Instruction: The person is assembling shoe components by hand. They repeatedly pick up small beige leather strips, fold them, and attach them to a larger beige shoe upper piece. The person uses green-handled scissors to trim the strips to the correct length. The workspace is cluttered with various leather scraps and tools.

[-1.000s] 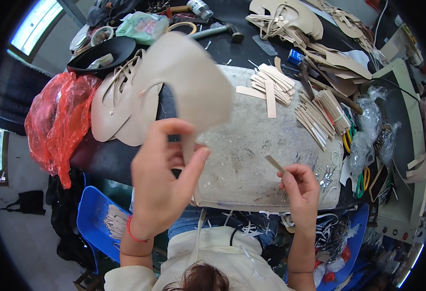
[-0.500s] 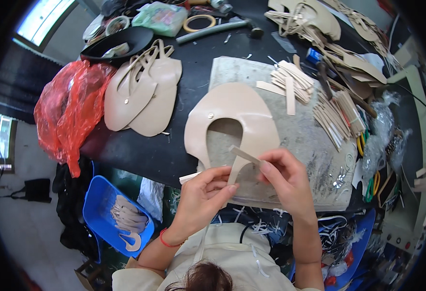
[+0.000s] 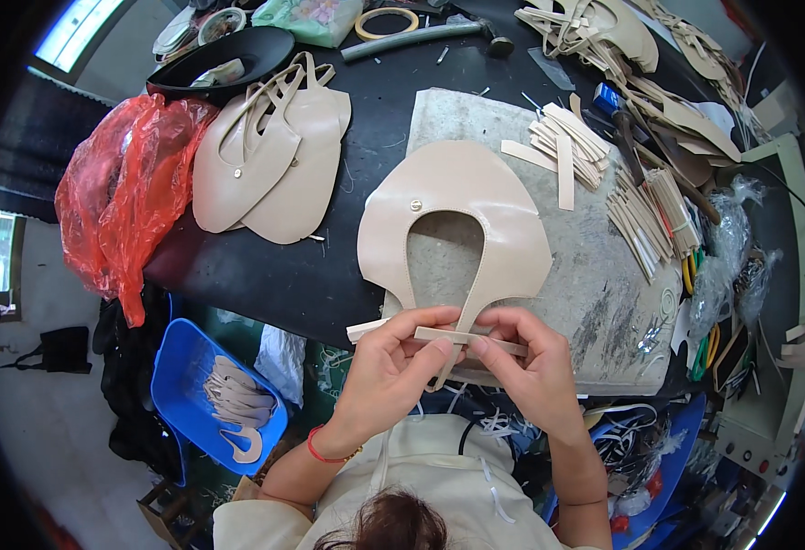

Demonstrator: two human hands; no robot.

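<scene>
A beige leather bag panel [image 3: 512, 234] with a U-shaped opening and a small metal stud lies before me, its stitched strap ends reaching toward my body. A short beige leather strip [image 3: 428, 335] lies crosswise over the narrow strap end. My left hand [image 3: 395, 367] pinches the strip's left part between thumb and fingers. From the right, my right hand [image 3: 529, 371] grips the same strip, thumb tip at the strap. Both hands are close together at the mat's near edge. Their fingers partly hide the strap ends.
Under the panel is a worn grey mat [image 3: 595, 321] on a black table [image 3: 384, 110]. Bundles of leather strips [image 3: 572, 142] lie at right. Finished-looking panels [image 3: 297, 197] and a red plastic bag [image 3: 127, 202] sit left. A hammer [image 3: 421, 41] lies behind; a blue bin [image 3: 178, 390] stands lower left.
The strip, earlier angled up from the strap, now lies flat across it. My right hand has moved down and closer to the left hand. The whole view has shifted slightly.
</scene>
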